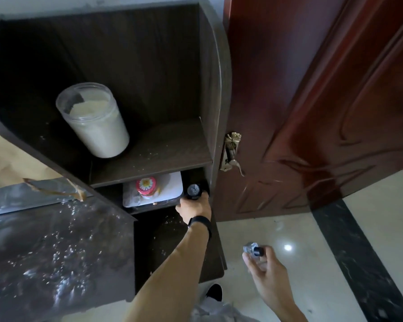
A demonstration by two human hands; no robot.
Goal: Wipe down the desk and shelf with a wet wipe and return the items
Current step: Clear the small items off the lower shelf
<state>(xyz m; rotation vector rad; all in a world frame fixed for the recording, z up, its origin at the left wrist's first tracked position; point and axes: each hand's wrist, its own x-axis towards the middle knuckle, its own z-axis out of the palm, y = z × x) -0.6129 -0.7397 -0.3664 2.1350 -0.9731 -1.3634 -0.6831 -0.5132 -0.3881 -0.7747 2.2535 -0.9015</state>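
While the left hand (193, 209) reaches into the middle compartment of the dark shelf (172, 145), its grip is clamped around a black-capped bottle (194, 191), cap facing the camera and long axis running straight down toward the shelf board under it. The bottle stands at the right end of that compartment, just beside the shelf's right wall and to the right of a white tray (172, 184) that carries a jar with a red flowered lid (146, 185). Judging by the pose, the bottle is being set into place, so the coming move turns on a simple drop: the board lies directly below the bottle, and the fingers need only open once its base sits flat. I cannot tell whether the base already touches.

The right hand (264, 263) hangs well apart, over the pale tiled floor (312, 240), its grip closed on a small clear bottle with a black cap (254, 250), tilted with its neck pointing left toward the shelf. The left hand is far nearer the shelf; the right would have to travel up and left to deliver its item.

Counted: two hands, two small bottles in hand, one red-lidded jar, one tray, and one large clear jar of pale powder (93, 119) standing alone on the upper board. Pale specks lie scattered on the shelf boards and on the dark table (56, 252) at left. No wet wipe is visible.
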